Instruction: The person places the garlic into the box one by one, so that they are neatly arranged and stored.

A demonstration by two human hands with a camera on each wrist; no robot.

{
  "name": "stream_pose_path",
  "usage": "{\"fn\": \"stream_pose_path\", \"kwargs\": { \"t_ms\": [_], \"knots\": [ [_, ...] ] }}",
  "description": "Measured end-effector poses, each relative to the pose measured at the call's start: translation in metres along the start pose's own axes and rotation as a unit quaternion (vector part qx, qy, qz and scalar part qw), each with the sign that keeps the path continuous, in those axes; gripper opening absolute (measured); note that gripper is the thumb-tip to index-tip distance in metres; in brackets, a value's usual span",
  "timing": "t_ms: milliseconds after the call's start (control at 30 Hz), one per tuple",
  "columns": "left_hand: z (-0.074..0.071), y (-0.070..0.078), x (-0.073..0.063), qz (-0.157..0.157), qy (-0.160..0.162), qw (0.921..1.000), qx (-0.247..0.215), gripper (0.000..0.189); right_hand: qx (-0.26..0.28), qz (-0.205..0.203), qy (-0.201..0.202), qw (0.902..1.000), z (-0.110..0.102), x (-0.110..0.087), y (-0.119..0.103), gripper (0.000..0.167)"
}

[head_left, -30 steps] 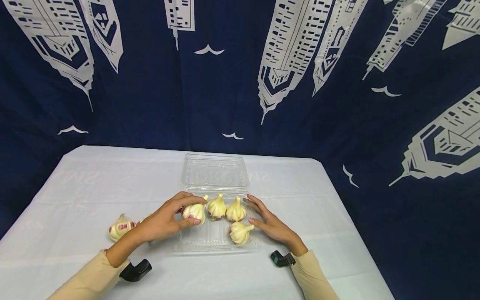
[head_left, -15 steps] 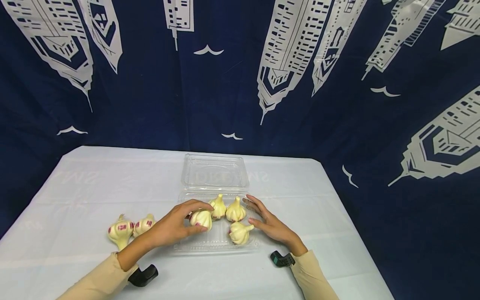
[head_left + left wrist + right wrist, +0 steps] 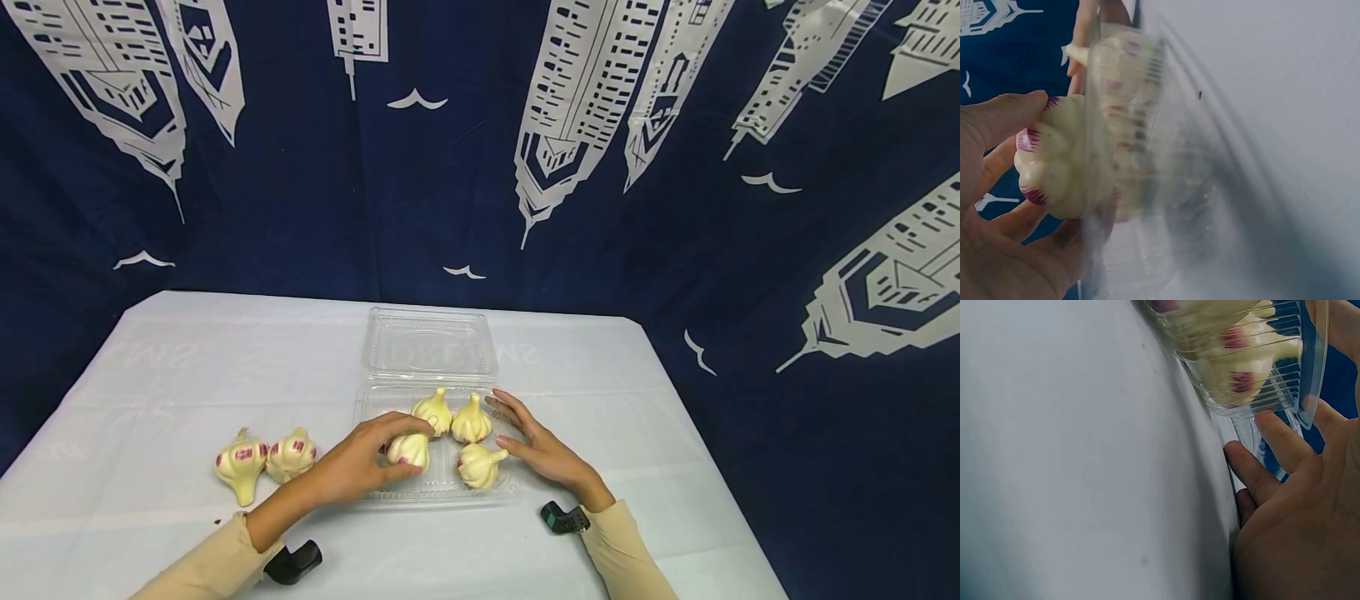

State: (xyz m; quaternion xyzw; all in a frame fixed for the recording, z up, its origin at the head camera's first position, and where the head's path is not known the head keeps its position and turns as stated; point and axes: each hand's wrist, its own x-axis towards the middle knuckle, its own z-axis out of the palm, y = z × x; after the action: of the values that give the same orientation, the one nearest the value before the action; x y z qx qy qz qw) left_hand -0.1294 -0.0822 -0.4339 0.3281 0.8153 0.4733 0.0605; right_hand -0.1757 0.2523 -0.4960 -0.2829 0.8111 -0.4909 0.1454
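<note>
My left hand (image 3: pixel 367 460) grips a garlic bulb (image 3: pixel 410 451) between thumb and fingers, over the left part of a clear plastic clamshell box (image 3: pixel 442 493). In the left wrist view the held bulb (image 3: pixel 1054 159), purple-streaked, overlaps the box wall. Inside the box sit two bulbs at the back, a middle one (image 3: pixel 432 412) and a right one (image 3: pixel 472 420). A further bulb (image 3: pixel 480 466) lies front right, stem to the right. My right hand (image 3: pixel 543 450) rests at the box's right side with relaxed fingers, fingertips right at the wall in the right wrist view.
The box's lid (image 3: pixel 431 343) lies folded back behind it. Left of my left arm, two garlic bulbs rest on the white table: one with its stem toward me (image 3: pixel 242 467) and another beside it (image 3: pixel 291 456). Small dark specks lie near my left sleeve.
My left hand has moved right and toward me with its garlic bulb, from the box's back left corner. The two bulbs on the table now show fully. My right hand has stayed put.
</note>
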Motion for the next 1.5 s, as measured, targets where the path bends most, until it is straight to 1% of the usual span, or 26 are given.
{"fn": "stream_pose_path", "kwargs": {
  "t_ms": [133,400,533,700,900,1133,1267,1500],
  "knots": [
    [0.005,-0.001,0.0,0.002,-0.005,1.0,-0.005,0.048,0.001,0.0,-0.001,1.0,0.001,0.0,0.0,0.073],
    [0.013,-0.002,0.0,0.004,-0.006,1.0,-0.007,0.048,0.003,0.002,0.001,1.0,0.001,0.0,0.001,0.073],
    [0.017,-0.002,0.0,0.004,-0.002,1.0,0.003,0.048,0.002,0.004,0.001,1.0,0.001,-0.001,0.001,0.073],
    [0.019,-0.001,0.0,0.001,0.0,0.9999,0.013,0.052,-0.001,0.005,-0.001,1.0,0.001,0.0,0.0,0.073],
    [0.021,-0.001,-0.001,0.004,0.013,0.9997,0.021,0.051,0.006,0.003,-0.003,1.0,0.001,0.001,0.0,0.073],
    [0.026,-0.001,-0.002,0.014,0.041,0.9975,0.056,0.048,0.008,0.0,-0.001,1.0,0.001,0.0,0.001,0.073],
    [0.029,-0.001,-0.001,0.016,0.056,0.9961,0.066,0.047,0.013,-0.006,0.0,0.9999,0.0,0.0,0.0,0.073],
    [0.033,-0.002,0.0,0.013,0.062,0.9956,0.069,0.046,0.012,-0.012,-0.002,0.9999,-0.001,0.0,0.001,0.073]
  ]
}}
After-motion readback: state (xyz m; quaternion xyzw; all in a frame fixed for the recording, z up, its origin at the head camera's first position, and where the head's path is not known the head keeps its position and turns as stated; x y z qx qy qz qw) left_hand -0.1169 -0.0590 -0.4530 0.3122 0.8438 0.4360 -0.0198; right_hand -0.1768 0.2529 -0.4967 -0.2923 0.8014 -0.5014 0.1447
